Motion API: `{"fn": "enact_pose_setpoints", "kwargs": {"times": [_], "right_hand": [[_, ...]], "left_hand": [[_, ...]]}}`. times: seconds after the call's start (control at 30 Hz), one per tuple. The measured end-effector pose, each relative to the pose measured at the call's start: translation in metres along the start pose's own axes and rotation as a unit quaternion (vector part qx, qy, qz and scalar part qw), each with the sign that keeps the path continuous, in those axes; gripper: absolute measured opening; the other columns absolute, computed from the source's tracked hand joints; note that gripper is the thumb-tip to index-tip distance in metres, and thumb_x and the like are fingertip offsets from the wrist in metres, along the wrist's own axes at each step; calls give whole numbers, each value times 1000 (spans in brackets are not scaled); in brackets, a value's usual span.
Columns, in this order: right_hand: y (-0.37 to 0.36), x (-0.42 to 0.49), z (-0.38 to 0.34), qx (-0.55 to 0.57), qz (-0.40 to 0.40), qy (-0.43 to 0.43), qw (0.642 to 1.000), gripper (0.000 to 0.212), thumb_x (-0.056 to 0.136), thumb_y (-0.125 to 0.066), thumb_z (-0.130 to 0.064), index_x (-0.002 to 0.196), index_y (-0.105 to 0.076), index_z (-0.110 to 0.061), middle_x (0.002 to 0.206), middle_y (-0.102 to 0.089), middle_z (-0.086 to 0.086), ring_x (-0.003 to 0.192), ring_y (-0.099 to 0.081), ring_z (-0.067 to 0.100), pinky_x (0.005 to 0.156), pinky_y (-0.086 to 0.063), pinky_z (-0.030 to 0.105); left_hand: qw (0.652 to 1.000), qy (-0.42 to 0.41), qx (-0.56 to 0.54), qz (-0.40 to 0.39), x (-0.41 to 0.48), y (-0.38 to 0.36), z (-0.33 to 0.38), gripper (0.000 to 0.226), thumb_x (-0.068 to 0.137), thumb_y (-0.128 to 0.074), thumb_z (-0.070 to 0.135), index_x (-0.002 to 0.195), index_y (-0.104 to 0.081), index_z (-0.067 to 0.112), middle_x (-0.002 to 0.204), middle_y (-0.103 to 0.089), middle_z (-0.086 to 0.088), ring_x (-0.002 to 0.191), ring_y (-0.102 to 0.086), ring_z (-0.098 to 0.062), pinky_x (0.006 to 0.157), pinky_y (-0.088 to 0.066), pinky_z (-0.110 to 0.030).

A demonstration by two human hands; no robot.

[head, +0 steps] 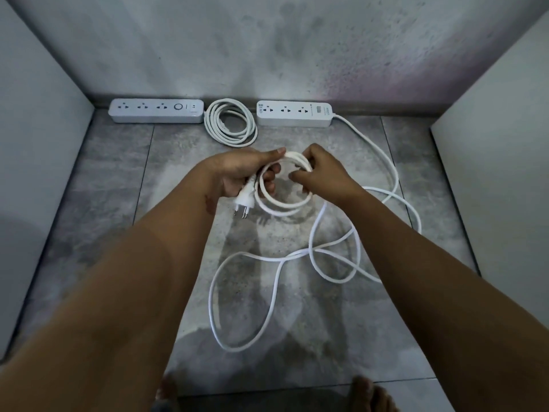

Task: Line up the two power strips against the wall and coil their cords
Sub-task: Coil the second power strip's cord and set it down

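Two white power strips lie along the foot of the wall: the left strip [156, 110] and the right strip [294, 113]. Between them rests the left strip's cord [230, 122], wound in a flat coil. The right strip's cord [371, 150] leaves its right end and sprawls in loose loops [246, 298] over the floor. My left hand [246, 171] grips a small coil [282, 200] of that cord, with the plug [245, 200] hanging below the palm. My right hand [320, 176] pinches the same coil at its top right.
The grey tiled floor [118, 179] is boxed in by pale panels on the left [35, 120] and right [499, 150] and a stained grey wall [267, 49] behind. Bare toes [371, 394] show at the bottom edge.
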State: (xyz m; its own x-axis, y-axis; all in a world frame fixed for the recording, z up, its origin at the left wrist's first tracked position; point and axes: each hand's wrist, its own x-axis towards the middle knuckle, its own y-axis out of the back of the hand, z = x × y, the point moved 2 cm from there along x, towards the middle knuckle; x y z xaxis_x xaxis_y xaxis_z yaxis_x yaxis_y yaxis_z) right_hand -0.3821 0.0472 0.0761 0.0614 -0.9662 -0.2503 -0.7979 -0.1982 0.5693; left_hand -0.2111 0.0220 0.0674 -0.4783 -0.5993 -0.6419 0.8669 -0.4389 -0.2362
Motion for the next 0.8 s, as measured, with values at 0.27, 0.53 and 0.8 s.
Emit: {"fn": "enact_pose_setpoints", "kwargs": {"times": [0.27, 0.53, 0.8], "right_hand": [[-2, -10, 15, 291, -82, -159, 940, 11, 90, -62, -11, 98, -62, -3, 86, -68, 15, 84, -70, 29, 74, -60, 34], [0, -1, 8, 95, 42, -18, 994, 8, 101, -47, -18, 94, -42, -17, 70, -50, 6, 53, -55, 19, 54, -51, 33], [-4, -2, -17, -202, -32, 122, 971, 14, 100, -46, -27, 96, -35, -21, 78, -58, 11, 64, -58, 28, 58, -46, 35]], "left_hand": [[980, -99, -155, 72, 6, -15, 14, 38, 102, -47, 36, 69, -42, 17, 46, -26, 7, 36, -20, -6, 36, -29, -18], [995, -74, -64, 14, 0, -15, 14, 25, 100, -49, 31, 85, -58, 12, 54, -44, 0, 43, -45, -15, 63, -52, -32], [998, 47, 18, -28, -8, -1, 5, 57, 98, -39, 54, 81, -65, 5, 54, -54, -2, 46, -52, -13, 57, -57, -30]]}}
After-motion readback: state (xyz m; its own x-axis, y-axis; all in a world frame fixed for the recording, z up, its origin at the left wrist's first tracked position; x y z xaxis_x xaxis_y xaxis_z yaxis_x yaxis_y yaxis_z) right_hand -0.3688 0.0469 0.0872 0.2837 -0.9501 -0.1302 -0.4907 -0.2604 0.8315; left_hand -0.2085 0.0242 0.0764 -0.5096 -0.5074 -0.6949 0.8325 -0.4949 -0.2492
